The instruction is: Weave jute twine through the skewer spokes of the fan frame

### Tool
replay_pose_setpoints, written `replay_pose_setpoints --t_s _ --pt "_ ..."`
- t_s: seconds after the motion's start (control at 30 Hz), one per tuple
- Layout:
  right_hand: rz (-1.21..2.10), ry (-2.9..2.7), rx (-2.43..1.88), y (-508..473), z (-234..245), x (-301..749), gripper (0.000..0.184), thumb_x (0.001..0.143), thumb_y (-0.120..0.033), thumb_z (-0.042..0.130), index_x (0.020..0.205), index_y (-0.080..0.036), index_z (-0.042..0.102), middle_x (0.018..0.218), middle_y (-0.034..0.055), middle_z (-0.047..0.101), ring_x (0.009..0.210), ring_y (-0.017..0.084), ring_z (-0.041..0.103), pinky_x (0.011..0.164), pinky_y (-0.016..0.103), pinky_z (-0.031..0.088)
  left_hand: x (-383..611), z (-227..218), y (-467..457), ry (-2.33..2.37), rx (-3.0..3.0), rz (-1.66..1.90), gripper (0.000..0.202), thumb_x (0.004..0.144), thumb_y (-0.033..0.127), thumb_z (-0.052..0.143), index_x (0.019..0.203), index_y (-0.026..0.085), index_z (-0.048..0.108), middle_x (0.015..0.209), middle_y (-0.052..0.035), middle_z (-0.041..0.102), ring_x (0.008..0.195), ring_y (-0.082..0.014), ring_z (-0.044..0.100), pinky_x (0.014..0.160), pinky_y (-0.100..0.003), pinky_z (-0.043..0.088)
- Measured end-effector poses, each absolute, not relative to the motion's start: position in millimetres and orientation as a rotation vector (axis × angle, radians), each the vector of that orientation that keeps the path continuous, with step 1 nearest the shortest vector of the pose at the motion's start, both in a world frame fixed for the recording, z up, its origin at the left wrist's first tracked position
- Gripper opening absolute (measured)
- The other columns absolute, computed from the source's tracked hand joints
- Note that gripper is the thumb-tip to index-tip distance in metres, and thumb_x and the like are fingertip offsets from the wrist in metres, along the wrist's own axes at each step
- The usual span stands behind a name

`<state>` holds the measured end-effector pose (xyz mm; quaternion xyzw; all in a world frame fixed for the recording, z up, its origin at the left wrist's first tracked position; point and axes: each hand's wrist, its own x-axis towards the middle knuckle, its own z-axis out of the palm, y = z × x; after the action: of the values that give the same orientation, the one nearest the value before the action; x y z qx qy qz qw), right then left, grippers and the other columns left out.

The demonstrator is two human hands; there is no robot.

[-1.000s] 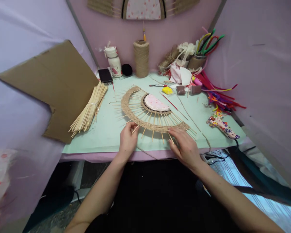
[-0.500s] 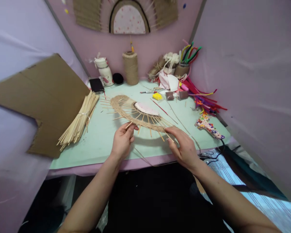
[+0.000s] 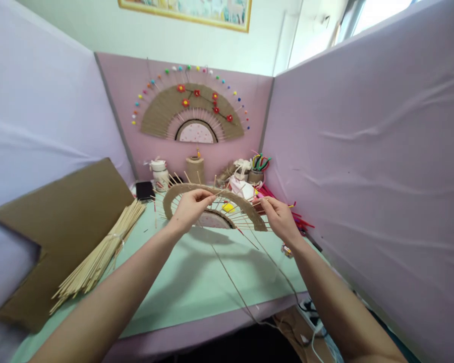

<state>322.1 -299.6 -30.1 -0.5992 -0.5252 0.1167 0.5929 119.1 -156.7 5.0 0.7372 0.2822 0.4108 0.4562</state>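
A half-round woven twine fan (image 3: 246,205) with thin wooden sticks fanning out through it is held up above the table, standing nearly upright. My left hand (image 3: 192,207) pinches it at the upper edge of the woven band. With thumb and fingers pressed together, my right hand (image 3: 281,218) grips the fan's right side by the stick ends; its exact hold is partly hidden. At the fan's base is a pale half-circle (image 3: 214,220) with a dark rim. A loose twine strand (image 3: 232,282) trails below it toward the table's front edge.
A tied bundle of sticks (image 3: 94,262) and brown cardboard (image 3: 71,201) lie left. A twine spool (image 3: 194,170), white bottle (image 3: 159,174) and pipe cleaners (image 3: 302,222) stand or lie behind. A finished fan (image 3: 159,113) hangs on the pink panel. A glue gun (image 3: 286,250) lies right.
Both hands have raised the fan and tipped it from nearly flat to nearly upright. My left hand has moved to its top edge. The view has tilted upward.
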Motion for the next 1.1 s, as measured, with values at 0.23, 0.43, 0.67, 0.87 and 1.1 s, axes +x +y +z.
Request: replay_pose_setpoints --t_s 0.23,0.43,0.67,0.87,1.1 --pt "0.291 -1.237 -1.391 -285 -23 326 0.042 0.088 -0.054 0.048 0.085 -0.016 0.067 0.082 0.0083 0.073 0.075 0.021 0.069 0.071 0.035 0.057 115 13 -147 0.787 1.927 1.227 0.020 0.070 0.036 0.071 0.069 0.017 0.073 0.064 -0.0024 0.068 0.061 -0.0155 0.056 0.058 -0.026 0.040" --pt "0.343 -1.257 -1.395 -271 -9 329 0.042 0.086 -0.055 0.048 0.083 -0.017 0.065 0.076 0.0073 0.072 0.071 0.022 0.068 0.066 0.034 0.056 106 31 -140 0.688 2.180 1.351 0.011 0.077 0.027 0.063 0.077 0.018 0.071 0.072 -0.0032 0.069 0.065 -0.0150 0.057 0.062 -0.026 0.042" --pt "0.323 -1.267 -1.419 -261 3 332 0.041 0.084 -0.053 0.048 0.080 -0.017 0.066 0.076 0.0076 0.071 0.069 0.021 0.066 0.063 0.032 0.053 96 62 -122 0.497 2.471 1.365 0.017 0.077 0.016 0.058 0.092 0.018 0.066 0.078 -0.0020 0.063 0.067 -0.0147 0.055 0.067 -0.027 0.043" --pt "0.347 -1.267 -1.405 -257 3 332 0.041 0.083 -0.053 0.049 0.082 -0.016 0.066 0.077 0.0080 0.071 0.071 0.022 0.067 0.065 0.033 0.054 97 77 -110 0.619 2.462 1.373 0.006 0.075 0.013 0.061 0.072 0.019 0.063 0.073 -0.0016 0.062 0.068 -0.0155 0.054 0.068 -0.028 0.041" --pt "0.374 -1.259 -1.397 -257 0 335 0.045 0.081 -0.058 0.051 0.082 -0.016 0.066 0.078 0.0089 0.071 0.072 0.022 0.067 0.066 0.033 0.054 99 76 -105 0.637 2.612 1.469 0.005 0.079 0.014 0.062 0.077 0.017 0.065 0.082 -0.0040 0.061 0.077 -0.0167 0.056 0.073 -0.028 0.044"
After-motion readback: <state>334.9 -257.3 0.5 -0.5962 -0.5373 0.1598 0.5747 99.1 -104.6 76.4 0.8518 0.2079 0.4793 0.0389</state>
